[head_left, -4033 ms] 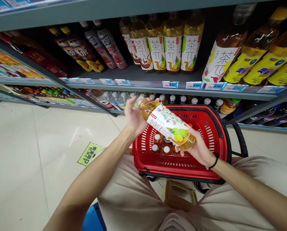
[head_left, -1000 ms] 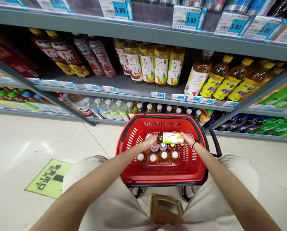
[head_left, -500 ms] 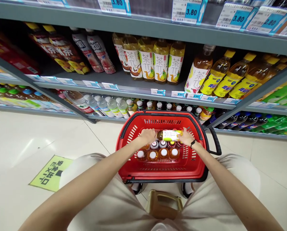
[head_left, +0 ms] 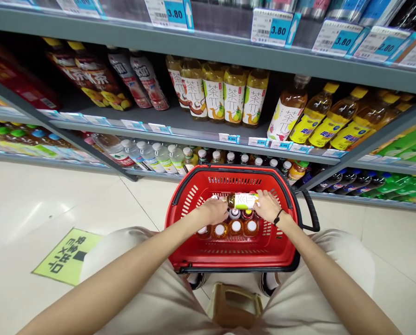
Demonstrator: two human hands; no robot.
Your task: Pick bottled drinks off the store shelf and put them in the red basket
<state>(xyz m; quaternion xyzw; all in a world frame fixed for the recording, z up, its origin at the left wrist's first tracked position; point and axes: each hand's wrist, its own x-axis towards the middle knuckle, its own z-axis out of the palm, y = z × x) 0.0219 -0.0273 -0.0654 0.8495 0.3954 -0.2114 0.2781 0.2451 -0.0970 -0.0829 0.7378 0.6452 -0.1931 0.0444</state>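
A tea bottle with a white and yellow-green label (head_left: 245, 201) lies sideways over the other bottles in the red basket (head_left: 228, 258). My right hand (head_left: 267, 206) is wrapped round its right end. At the bottle's cap end, my left hand (head_left: 214, 211) has its fingers closed on the cap, which they mostly cover. Below the hands, several upright bottles with white caps (head_left: 236, 226) stand in the basket, and darker-capped ones (head_left: 247, 214) are partly hidden behind them.
The shelf (head_left: 194, 128) just beyond the basket holds more tea bottles (head_left: 234, 95) and yellow-labelled bottles (head_left: 328, 118). The basket's black handle (head_left: 310, 209) sticks out right. A brown stool (head_left: 234, 307) is between the feet; a yellow-green sign (head_left: 66, 256) marks the floor at left.
The view has tilted slightly, so shelf and basket appear a little lower. My right hand has shifted slightly left and covers more of the bottle's end; my left hand is slightly lower in view.
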